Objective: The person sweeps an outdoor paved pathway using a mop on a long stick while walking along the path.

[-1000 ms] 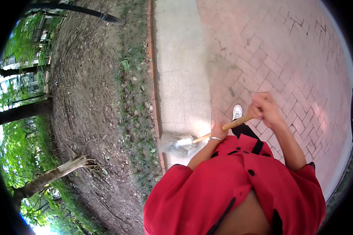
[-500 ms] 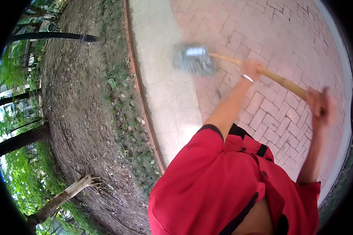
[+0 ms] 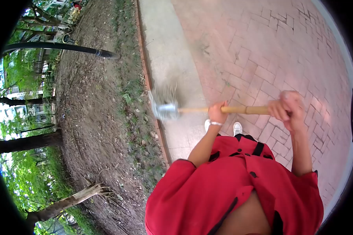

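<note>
A broom with a bamboo handle (image 3: 245, 110) lies across the view in front of my body. My left hand (image 3: 217, 112), with a pale band at the wrist, is wrapped round the middle of the handle. Near the handle's right end, my right hand (image 3: 287, 109) is closed on it, slightly blurred. The broom head (image 3: 166, 105), grey and smeared by motion, is at the left end, over the pale paving strip (image 3: 175, 58) close to the brick edging (image 3: 147, 78).
Reddish herringbone paving (image 3: 259, 74) spreads to the right. Left of the edging are low plants, bare soil (image 3: 94, 98), a dark pole (image 3: 66, 46) and tree trunks (image 3: 72, 197). Two white shoes (image 3: 237, 127) show below the handle.
The broom head first swung up and right over the red paving, then back left to the brick edging. Both hands moved with the handle, coming back left and lower from half a second ago.
</note>
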The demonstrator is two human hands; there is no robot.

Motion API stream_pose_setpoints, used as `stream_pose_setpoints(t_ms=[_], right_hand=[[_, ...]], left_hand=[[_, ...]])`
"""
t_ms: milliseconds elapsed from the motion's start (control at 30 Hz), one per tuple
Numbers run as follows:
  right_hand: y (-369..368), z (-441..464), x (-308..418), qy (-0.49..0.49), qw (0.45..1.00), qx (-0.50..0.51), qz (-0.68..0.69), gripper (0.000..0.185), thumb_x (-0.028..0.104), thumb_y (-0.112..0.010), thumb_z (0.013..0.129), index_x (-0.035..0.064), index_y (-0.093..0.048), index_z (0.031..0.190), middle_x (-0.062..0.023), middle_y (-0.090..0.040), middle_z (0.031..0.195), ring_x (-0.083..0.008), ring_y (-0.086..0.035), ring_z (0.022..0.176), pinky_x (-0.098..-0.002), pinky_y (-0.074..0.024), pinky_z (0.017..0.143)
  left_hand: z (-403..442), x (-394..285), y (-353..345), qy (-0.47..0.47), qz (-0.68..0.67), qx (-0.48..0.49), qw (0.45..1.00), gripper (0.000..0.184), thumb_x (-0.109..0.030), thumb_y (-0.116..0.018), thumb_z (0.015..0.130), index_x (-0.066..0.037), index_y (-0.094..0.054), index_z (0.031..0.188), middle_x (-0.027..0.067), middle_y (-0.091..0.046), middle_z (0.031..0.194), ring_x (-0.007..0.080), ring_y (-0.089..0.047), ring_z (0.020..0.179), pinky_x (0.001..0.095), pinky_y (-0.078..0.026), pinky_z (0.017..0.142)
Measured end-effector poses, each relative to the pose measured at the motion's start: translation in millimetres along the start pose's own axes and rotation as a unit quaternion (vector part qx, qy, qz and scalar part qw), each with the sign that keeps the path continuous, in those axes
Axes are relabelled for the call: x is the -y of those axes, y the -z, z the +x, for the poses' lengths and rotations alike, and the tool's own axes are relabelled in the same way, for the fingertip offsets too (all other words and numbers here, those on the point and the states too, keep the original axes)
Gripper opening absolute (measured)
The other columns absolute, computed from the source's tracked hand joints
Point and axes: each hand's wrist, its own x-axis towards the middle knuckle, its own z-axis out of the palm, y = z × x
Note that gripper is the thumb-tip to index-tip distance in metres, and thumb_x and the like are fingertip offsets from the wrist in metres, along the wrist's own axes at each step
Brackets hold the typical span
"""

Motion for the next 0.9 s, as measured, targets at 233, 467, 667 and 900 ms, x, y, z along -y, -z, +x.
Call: stream_pose_setpoints(t_ms=[233, 467, 667, 900], right_hand=[[-65, 87, -118, -0.175, 0.978, 0.106, -0.033, 0.046, 0.022, -0.046, 0.088, 0.0100, -0.032, 0.046, 0.0005, -0.030, 0.038, -0.0117, -0.031, 0.036, -0.0268, -0.0298, 0.043], [-80, 163, -99, -0.098, 0.990, 0.025, -0.102, 0.047, 0.026, -0.044, 0.089, 0.0117, -0.028, 0.047, 0.0016, -0.029, 0.039, -0.0102, -0.028, 0.036, -0.0262, -0.0280, 0.042], [-93, 237, -60, 0.039, 0.993, -0.074, -0.083, 0.046, 0.023, -0.043, 0.090, 0.0098, -0.029, 0.047, 0.0018, -0.029, 0.039, -0.0111, -0.028, 0.038, -0.0277, -0.0308, 0.048], [-143, 297, -96, 0.132, 0.975, 0.023, -0.178, 0.043, 0.016, -0.040, 0.088, 0.0065, -0.036, 0.047, -0.0004, -0.033, 0.040, -0.0150, -0.032, 0.041, -0.0312, -0.0347, 0.053]], left_hand=[[-70, 121, 7, 0.188, 0.018, 0.034, 0.981, 0.030, -0.027, -0.061, 0.078, -0.005, -0.054, 0.059, 0.0199, -0.054, 0.061, 0.0381, -0.055, 0.061, 0.0426, -0.041, 0.052], [53, 135, 7, 0.133, -0.076, 0.072, 0.986, 0.024, -0.020, -0.060, 0.076, -0.005, -0.055, 0.059, 0.0187, -0.054, 0.059, 0.0379, -0.054, 0.060, 0.0433, -0.041, 0.053], [250, 143, -14, -0.128, -0.090, -0.055, 0.986, 0.025, -0.018, -0.061, 0.075, -0.003, -0.055, 0.056, 0.0168, -0.052, 0.056, 0.0369, -0.051, 0.056, 0.0427, -0.039, 0.052], [388, 179, 38, -0.181, -0.106, -0.065, 0.976, 0.025, -0.013, -0.057, 0.076, -0.006, -0.051, 0.053, 0.0125, -0.052, 0.055, 0.0316, -0.052, 0.060, 0.0425, -0.040, 0.063]])
